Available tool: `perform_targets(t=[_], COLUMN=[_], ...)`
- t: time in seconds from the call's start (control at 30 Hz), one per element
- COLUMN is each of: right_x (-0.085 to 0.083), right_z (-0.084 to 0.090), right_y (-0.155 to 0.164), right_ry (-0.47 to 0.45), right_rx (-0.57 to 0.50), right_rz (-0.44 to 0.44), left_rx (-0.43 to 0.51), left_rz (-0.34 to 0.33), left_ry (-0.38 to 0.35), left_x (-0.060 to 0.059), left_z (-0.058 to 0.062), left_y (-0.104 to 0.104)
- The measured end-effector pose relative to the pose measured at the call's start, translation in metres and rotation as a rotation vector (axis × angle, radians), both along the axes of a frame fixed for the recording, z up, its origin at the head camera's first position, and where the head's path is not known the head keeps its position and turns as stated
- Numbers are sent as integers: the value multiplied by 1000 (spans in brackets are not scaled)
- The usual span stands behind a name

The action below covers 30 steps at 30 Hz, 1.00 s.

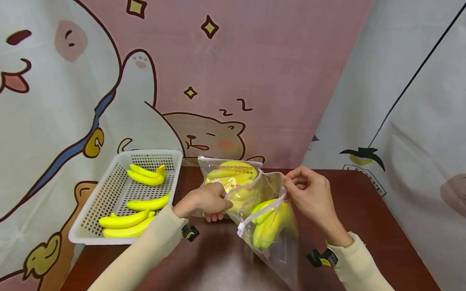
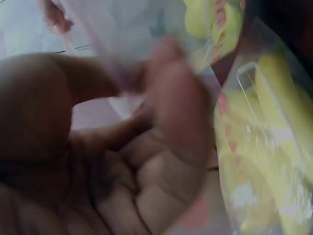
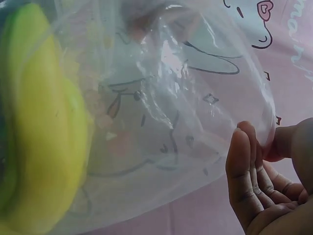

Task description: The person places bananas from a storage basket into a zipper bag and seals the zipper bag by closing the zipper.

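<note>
A clear zip bag [image 1: 280,257] with yellow bananas [image 1: 272,224] inside hangs above the table, its mouth spread between both hands. My left hand [image 1: 210,198] pinches one side of the mouth; in the left wrist view the thumb and fingers [image 2: 178,107] close on the rim. My right hand [image 1: 312,198] pinches the opposite rim, also seen in the right wrist view, where the fingers [image 3: 239,161] are at the bag's edge. A pale slider sits at the mouth's near end. Behind, a second zip bag [image 1: 204,164] holds more bananas, partly hidden by the left hand.
A white perforated basket [image 1: 90,214] stands at the left with several bananas [image 1: 145,174] in it. The dark red-brown table [image 1: 363,209] reaches a wall cloth [image 1: 268,73] printed with cartoon animals. My left forearm crosses just in front of the basket's near right corner.
</note>
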State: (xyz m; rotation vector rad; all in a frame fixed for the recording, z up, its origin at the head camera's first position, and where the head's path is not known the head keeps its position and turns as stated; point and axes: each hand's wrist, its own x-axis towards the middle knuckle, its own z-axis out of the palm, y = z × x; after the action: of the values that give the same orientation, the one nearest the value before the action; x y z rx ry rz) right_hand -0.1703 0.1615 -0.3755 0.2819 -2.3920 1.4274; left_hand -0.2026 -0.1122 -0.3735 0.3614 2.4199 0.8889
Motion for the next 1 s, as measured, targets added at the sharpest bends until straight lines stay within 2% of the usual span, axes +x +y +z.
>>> perform_targets(t=[0.07, 0.2, 0.27, 0.33, 0.4, 0.5, 0.67, 0.73, 0.8, 0.87, 1.0], right_x=[0, 2, 5, 6, 8, 9, 7, 7, 6, 6, 6], right_z=[1, 3, 6, 8, 10, 11, 8, 8, 9, 11, 17], right_y=[0, -1, -2, -2, -2, -1, 2, 3, 5, 8, 16], right_ry=[4, -17, -52, -95, -126, -69, 197, 270, 309, 309, 208], right_rx=[4, 17, 51, 90, 125, 142, 113, 110, 125, 140, 151], right_rz=[-12, -26, -26, -24, -15, -24, -30, -20, -6, -13, -36], left_rx=[124, 388, 487, 548, 578, 604, 698, 724, 726, 713, 703], left_rz=[-1, 0, -10, -18, -18, -13, -15, -15, 1, 40, 151], left_ry=[-19, -10, 8, 46, 81, 140, 260, 280, 252, 192, 68], left_x=[-2, -2, 0, 4, 7, 11, 16, 17, 16, 15, 12], left_z=[-2, 1, 4, 7, 8, 8, 9, 11, 13, 15, 18], left_y=[0, 7, 12, 18, 22, 26, 26, 25, 23, 19, 11])
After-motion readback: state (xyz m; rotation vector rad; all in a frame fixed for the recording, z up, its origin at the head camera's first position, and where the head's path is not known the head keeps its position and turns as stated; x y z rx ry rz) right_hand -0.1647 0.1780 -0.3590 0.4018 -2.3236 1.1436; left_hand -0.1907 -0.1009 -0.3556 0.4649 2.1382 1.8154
